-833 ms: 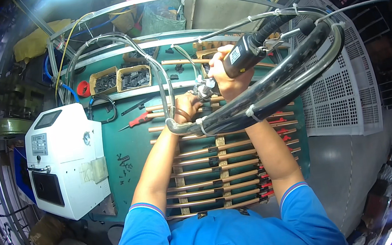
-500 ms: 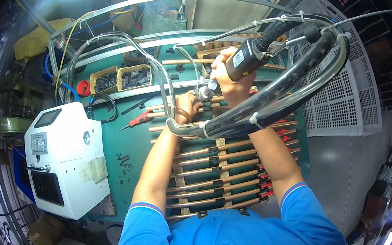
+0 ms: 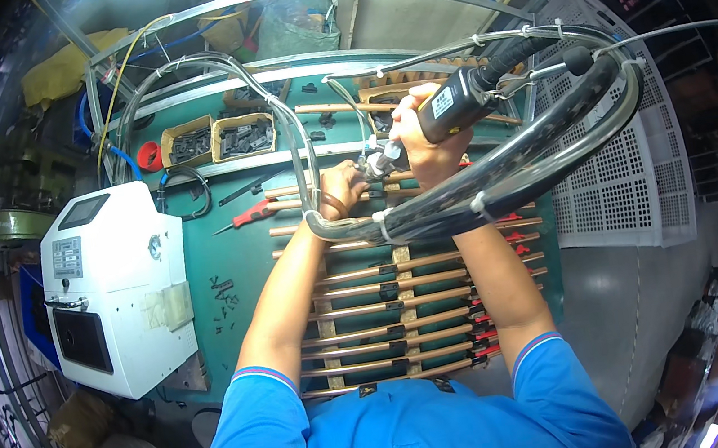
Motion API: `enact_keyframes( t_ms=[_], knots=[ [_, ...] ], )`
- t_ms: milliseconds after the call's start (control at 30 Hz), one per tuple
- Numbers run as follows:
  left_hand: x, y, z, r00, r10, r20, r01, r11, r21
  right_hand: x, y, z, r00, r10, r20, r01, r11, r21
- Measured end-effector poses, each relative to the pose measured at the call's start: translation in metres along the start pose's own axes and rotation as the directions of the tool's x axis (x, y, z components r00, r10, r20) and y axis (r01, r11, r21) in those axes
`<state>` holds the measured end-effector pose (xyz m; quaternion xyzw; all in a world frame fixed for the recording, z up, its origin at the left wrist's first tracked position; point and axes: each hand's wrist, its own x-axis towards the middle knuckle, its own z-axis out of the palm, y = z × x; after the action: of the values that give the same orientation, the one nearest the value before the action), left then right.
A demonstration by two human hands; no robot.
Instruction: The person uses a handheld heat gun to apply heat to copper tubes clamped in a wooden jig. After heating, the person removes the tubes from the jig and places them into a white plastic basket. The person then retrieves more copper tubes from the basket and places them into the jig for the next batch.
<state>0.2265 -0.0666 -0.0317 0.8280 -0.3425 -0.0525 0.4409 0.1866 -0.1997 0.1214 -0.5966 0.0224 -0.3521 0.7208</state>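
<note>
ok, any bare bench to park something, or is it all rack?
One bare strip of green bench top, bordered by the white machine on the left and the copper tube rack on the right; a few small bits lie on it. Crowded: the rack itself, and around both hands under the hose bundle.

Copper tubes (image 3: 405, 295) shiny; tool hose (image 3: 531, 156) glossy black rubber.

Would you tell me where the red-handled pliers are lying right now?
In the head view, the red-handled pliers lie on the green bench, left of the left hand and right of the white machine.
</note>
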Motion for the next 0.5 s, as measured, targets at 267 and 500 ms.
enact_keyframes(
  t_ms=[267,500],
  knots=[
    [-0.001,0.012,-0.011,1.0,0.023,0.008,-0.023,0.996,-0.083,0.005,-0.004,0.006,0.994,-0.033,0.109,0.033,0.999,0.008],
    [-0.009,-0.025,0.015,0.998,-0.047,-0.051,0.015,0.861,-0.508,0.0,-0.006,0.011,0.932,0.333,0.144,-0.348,0.711,0.611]
  ],
)
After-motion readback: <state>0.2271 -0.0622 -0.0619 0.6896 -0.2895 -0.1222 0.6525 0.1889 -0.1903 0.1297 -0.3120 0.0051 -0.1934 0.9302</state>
